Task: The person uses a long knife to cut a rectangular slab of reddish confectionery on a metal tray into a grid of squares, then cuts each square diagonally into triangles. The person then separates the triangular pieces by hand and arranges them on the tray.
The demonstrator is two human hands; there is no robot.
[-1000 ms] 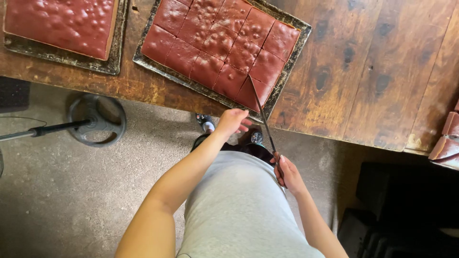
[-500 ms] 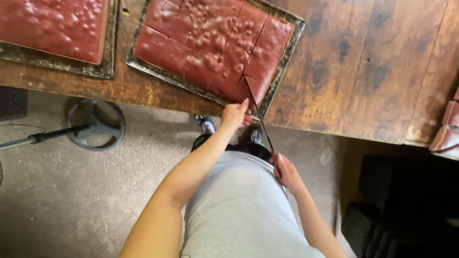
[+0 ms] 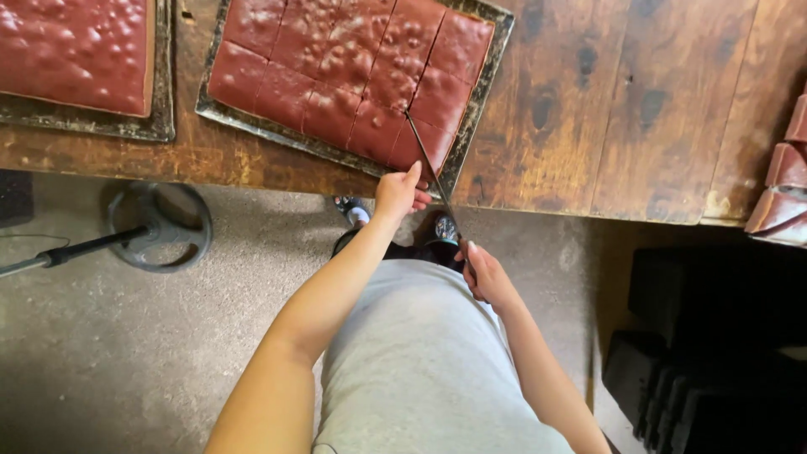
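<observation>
A table is running across the top of the view, with a floor lying below its near edge. Two trays are sitting on the table: one tray near the middle, holding a cut slab, and a second tray to its left, holding another slab. A knife is lying across the near right corner of the cut slab, reaching out past the table edge. The left hand is resting at that tray's near rim, just left of the knife. The right hand is gripping the knife's near end, off the table. A stand base is sitting on the floor at left. Blocks are stacking at the table's right edge.
</observation>
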